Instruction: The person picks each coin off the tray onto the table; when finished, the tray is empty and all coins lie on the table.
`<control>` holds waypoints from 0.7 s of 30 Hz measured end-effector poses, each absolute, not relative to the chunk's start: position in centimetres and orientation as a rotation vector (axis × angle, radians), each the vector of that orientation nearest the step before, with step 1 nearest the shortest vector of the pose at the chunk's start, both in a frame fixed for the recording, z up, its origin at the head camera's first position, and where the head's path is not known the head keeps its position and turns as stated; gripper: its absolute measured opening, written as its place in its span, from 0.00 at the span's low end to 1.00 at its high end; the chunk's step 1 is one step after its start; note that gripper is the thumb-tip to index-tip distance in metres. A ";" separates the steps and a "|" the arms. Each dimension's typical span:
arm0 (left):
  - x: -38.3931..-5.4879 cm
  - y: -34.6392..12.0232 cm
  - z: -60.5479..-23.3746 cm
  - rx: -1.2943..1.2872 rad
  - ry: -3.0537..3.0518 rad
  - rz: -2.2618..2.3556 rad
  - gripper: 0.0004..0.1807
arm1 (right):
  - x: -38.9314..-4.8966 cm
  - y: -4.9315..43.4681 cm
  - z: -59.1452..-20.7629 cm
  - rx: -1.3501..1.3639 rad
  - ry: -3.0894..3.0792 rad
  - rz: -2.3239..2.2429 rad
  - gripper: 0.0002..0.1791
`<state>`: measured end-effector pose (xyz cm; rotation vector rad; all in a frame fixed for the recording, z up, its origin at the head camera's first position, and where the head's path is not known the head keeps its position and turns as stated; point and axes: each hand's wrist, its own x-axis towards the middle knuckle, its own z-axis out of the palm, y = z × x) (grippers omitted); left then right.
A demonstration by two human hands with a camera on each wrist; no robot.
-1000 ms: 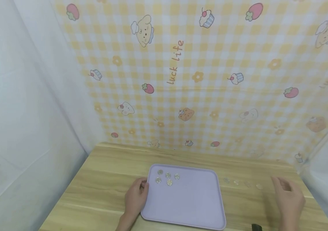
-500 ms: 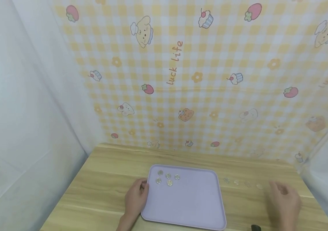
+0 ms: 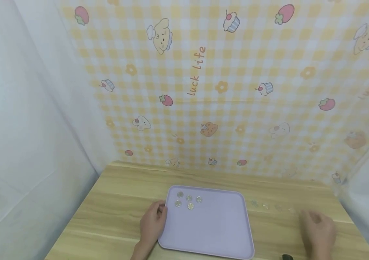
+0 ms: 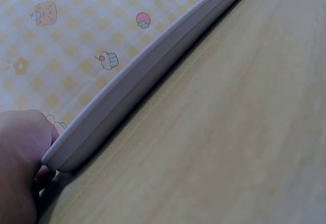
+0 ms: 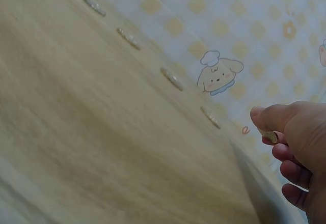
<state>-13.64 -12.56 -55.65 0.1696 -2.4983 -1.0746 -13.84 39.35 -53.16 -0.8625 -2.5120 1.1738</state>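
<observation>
My left hand (image 3: pixel 152 222) grips the left edge of a lavender rectangular tray (image 3: pixel 216 227); the left wrist view shows the tray's side wall (image 4: pixel 132 86) lying along the table, with the hand at its corner. Several small round glittery discs (image 3: pixel 190 206) lie in the tray's far left corner. Right of the tray, more such discs (image 3: pixel 265 206) form a row on the table. My right hand (image 3: pixel 321 231), blurred in the head view, is just past that row's right end. In the right wrist view it pinches a gold-toned disc (image 5: pixel 269 136) between thumb and index finger.
The wood-grain table (image 3: pixel 113 202) ends at a yellow checked cloth (image 3: pixel 223 108) hung behind it. White cloth walls (image 3: pixel 25 126) stand at the sides. A black object (image 3: pixel 287 257) pokes in at the bottom edge, left of my right forearm.
My right hand has moved down and slightly left in the head view, toward the near side of the table. The left hand, the tray and the discs stay where they were.
</observation>
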 end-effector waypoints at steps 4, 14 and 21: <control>-13.8 -12.6 -55.6 0.181 -2.532 -1.073 0.10 | -13.9 39.8 -54.0 -0.881 -2.519 1.177 0.32; -13.5 -12.7 -55.7 0.215 -2.560 -1.093 0.11 | -14.2 40.4 -54.9 -0.860 -2.548 1.126 0.31; -13.6 -12.6 -55.9 0.191 -2.523 -1.058 0.11 | -14.4 40.5 -54.9 -0.798 -2.564 1.089 0.30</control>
